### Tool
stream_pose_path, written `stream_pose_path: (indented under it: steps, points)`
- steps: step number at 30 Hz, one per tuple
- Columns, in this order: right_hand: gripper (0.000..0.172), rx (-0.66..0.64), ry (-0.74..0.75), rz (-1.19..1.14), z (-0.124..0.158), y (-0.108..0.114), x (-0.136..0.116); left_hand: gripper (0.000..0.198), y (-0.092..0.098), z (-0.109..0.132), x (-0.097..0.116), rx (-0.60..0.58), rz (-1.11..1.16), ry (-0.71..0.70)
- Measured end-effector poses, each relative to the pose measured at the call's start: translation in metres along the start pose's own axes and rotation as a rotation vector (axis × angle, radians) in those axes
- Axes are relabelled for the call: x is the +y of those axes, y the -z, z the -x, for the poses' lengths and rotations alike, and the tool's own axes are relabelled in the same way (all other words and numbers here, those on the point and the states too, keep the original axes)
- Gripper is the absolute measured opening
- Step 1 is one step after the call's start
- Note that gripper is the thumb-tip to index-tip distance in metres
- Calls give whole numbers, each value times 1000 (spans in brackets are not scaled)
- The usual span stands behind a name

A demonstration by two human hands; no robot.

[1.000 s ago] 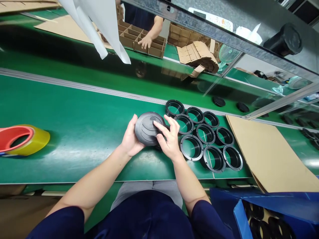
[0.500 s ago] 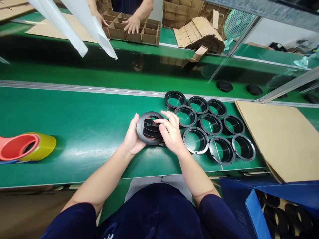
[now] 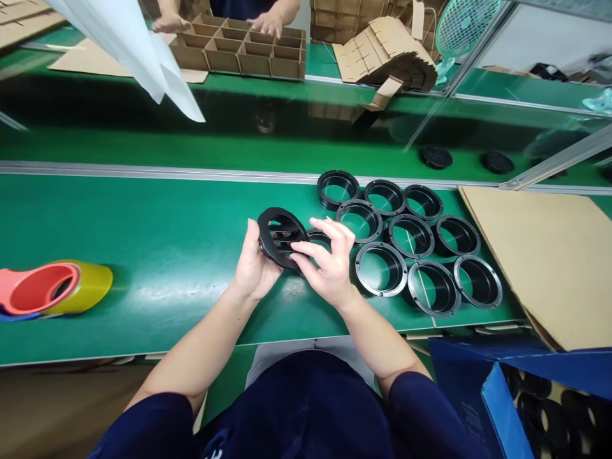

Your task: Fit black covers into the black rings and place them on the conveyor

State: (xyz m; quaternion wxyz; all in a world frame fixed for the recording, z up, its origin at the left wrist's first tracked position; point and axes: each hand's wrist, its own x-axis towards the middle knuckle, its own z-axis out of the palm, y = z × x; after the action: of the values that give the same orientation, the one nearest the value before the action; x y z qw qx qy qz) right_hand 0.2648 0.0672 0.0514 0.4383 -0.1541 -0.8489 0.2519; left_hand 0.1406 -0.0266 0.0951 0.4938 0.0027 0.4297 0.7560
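Presently, left hand grips a black slotted disc, tilted above the green bench. Right hand pinches its lower edge, fingers spread. Black rings sit just right, in rows.

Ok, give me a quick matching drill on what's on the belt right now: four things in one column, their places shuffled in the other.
Things:
1. slatted black disc
2. tape roll
3. black rings
4. cardboard sheet

Places:
A. lying flat at the right end of the green belt
B. held between the left hand and the right hand
C. lying far left on the green belt
D. clustered just right of the hands

Pairs: 1-B, 2-C, 3-D, 4-A.
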Motion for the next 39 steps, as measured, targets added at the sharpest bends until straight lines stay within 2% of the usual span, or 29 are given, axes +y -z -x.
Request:
stream_pose_path:
  steps: [2,7,10,14,16,18,20,22,24,27,30,34,36,39]
  points:
    - [10,-24,1,22,3,-2,1,52,-2,1,-2,4,-4,-7]
    - [12,48,86,-22,6,-3,1,47,-4,4,-6,-7,-25,-16]
    - [9,-4,31,-33,4,0,-3,46,-3,3,-7,-26,-35,-31]
    - [30,6,-35,-28,-3,9,-10,46,2,0,-4,-10,-19,-75]
    - [34,3,-23,-103,-6,13,-14,46,5,-2,2,18,1,-116]
    - [37,-120,86,-251,-7,16,-17,47,10,-4,11,47,32,-177]
    - [44,-325,250,-395,-7,18,-19,50,13,-5,21,43,68,-219]
    - [53,-412,314,-453,-6,20,-18,55,15,-5,29,3,95,-230]
    - [57,-306,201,-395,-6,21,-16,60,15,-4,32,-42,104,-221]
    - [52,-110,21,-173,-5,19,-8,67,11,-3,27,-108,80,-127]
    - [43,-108,56,21,-3,10,0,66,8,-4,19,-126,52,-77]
    - [38,-167,143,130,-1,0,8,59,7,-6,14,-106,18,-85]
    - [52,-207,119,130,-2,1,9,59,6,-6,13,-112,-3,-63]
    - [102,-323,104,89,-5,7,6,58,7,-2,7,-150,-30,-16]
